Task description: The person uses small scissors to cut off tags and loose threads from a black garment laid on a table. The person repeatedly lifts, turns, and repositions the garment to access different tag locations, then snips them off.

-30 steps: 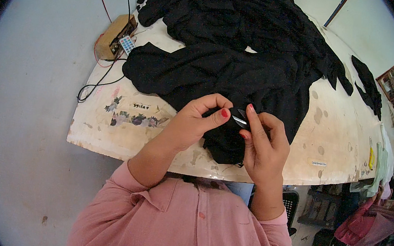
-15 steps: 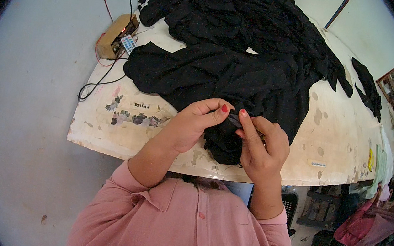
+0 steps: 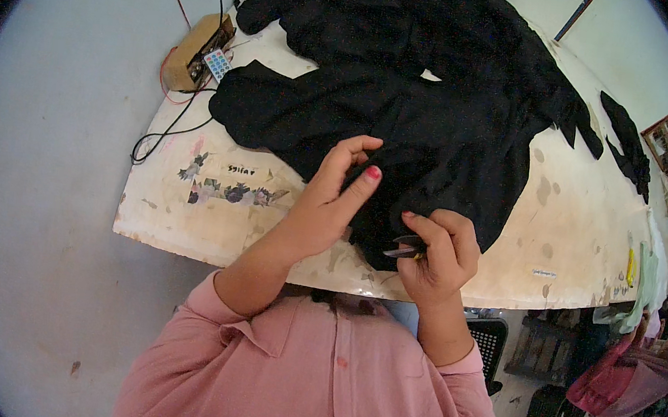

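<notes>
A large black cloth garment (image 3: 445,155) lies in folds over the table's front half. My left hand (image 3: 328,200) is at its near left part, with a fold of the cloth between the thumb and the curled fingers. In my right hand (image 3: 444,257) is a small pair of dark thread snips (image 3: 405,247), blades pointing left, low over the cloth's near end. The fingers wrap round the snips and hide most of their handle. Both hands are apart from each other.
More black cloth (image 3: 354,15) is heaped at the back of the pale, stained table (image 3: 574,250). A separate black piece (image 3: 625,145) lies far right. At the left stand a brown box with electronics (image 3: 196,51), a small remote (image 3: 217,64) and looped black cable (image 3: 163,142).
My hands have moved apart from their meeting point at the cloth. The left has gone up and left a little; the right has come down nearer, so the snips' blades now show clearly.
</notes>
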A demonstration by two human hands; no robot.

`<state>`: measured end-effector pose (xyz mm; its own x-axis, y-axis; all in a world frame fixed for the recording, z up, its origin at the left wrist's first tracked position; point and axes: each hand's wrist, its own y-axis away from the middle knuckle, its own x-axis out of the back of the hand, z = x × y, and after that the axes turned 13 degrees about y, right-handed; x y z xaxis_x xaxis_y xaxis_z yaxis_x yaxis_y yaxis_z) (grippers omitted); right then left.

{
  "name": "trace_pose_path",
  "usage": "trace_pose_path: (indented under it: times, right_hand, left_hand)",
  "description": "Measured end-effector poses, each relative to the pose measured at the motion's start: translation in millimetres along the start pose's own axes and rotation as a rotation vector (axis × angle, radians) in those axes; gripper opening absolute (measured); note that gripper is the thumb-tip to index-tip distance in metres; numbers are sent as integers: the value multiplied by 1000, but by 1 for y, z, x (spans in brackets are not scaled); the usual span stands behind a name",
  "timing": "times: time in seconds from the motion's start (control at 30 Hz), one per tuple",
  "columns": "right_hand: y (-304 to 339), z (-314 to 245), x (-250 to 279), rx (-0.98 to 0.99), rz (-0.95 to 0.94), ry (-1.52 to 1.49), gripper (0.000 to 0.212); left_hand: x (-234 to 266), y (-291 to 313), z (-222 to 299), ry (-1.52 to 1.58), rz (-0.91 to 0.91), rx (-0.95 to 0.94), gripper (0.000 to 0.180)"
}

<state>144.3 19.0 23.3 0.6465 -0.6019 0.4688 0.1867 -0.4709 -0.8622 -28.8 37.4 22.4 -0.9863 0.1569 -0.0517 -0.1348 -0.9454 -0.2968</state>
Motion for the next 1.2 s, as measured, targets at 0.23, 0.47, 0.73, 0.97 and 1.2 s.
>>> trace_pose_path:
  times: [0.23,0.47,0.73,0.97,1.2]
  right_hand:
    - [-2,-3,1,21,-15,59,42]
    - [-10,-10,-5,-405,-52,-273,28]
    - [-10,-14,-15,-370,-180,-237,26]
    - [-9,-12,-20,-504,-312,-320,17]
    - [-6,-4,-25,-504,-389,-357,16]
  left_hand:
    - [4,8,-6,-7,89,-156,35]
    - [8,9,2,-385,13,-370,27]
    - [4,12,-9,144,11,-161,13]
    - [4,12,-10,-48,140,-211,13]
    - [6,10,-9,-235,158,-315,12]
